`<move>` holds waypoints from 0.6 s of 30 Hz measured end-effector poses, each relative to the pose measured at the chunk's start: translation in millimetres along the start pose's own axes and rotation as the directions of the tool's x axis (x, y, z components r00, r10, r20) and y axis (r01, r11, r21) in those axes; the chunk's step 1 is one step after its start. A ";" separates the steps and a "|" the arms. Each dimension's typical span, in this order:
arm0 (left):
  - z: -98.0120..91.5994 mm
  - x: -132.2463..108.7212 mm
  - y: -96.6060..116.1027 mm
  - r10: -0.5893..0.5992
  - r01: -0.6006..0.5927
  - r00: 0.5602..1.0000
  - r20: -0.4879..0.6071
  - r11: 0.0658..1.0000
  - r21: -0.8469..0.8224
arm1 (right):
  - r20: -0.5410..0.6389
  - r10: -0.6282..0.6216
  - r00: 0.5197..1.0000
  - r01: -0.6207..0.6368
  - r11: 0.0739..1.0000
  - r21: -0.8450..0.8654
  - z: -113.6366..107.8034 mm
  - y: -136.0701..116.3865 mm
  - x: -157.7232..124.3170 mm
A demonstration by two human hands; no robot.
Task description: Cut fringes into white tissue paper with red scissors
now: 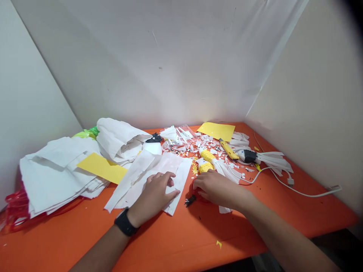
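Note:
My left hand, with a black watch on the wrist, rests on a white sheet, thumb stretched out and fingers apart, holding nothing. Over the table just right of it, my right hand has its fingers bent down and drawn together around something red that they mostly hide. A small black piece with a frayed white end lies beside its fingertips. Just beyond are two yellow-wrapped white craft pieces with pale strip tails. A white strip end shows below my right forearm.
Stacked white sheets and yellow paper lie left, with a red bag. Scraps litter the back. At right are a yellow utility knife, a black-wrapped craft piece and a white cable. Walls enclose the orange table.

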State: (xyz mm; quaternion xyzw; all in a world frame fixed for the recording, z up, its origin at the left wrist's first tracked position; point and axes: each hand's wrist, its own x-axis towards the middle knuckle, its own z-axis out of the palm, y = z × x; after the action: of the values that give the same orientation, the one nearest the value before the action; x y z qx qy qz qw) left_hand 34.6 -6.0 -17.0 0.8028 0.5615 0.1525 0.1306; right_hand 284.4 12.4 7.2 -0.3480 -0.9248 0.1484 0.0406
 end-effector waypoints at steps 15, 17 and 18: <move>3.7 -7.0 7.5 0.215 -0.213 0.976 -0.037 0.976 0.051 | -0.266 -0.035 0.963 0.013 0.996 -0.086 7.5 -1.5 7.3; -1.1 -10.1 13.8 0.392 -0.390 0.919 -0.032 0.919 0.063 | -0.317 -0.059 0.947 0.041 0.997 -0.063 8.4 -2.7 8.4; -2.7 -11.6 16.9 0.457 -0.454 0.888 -0.041 0.888 0.069 | -0.307 -0.082 0.948 0.070 0.996 -0.050 9.4 -2.6 8.9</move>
State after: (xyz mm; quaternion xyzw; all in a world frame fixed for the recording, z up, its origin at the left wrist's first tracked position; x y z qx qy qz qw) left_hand 44.3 -22.5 -9.2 0.9108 0.3652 0.1852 0.0521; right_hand 274.3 14.1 -1.2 -0.3317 -0.9225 0.0730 0.1836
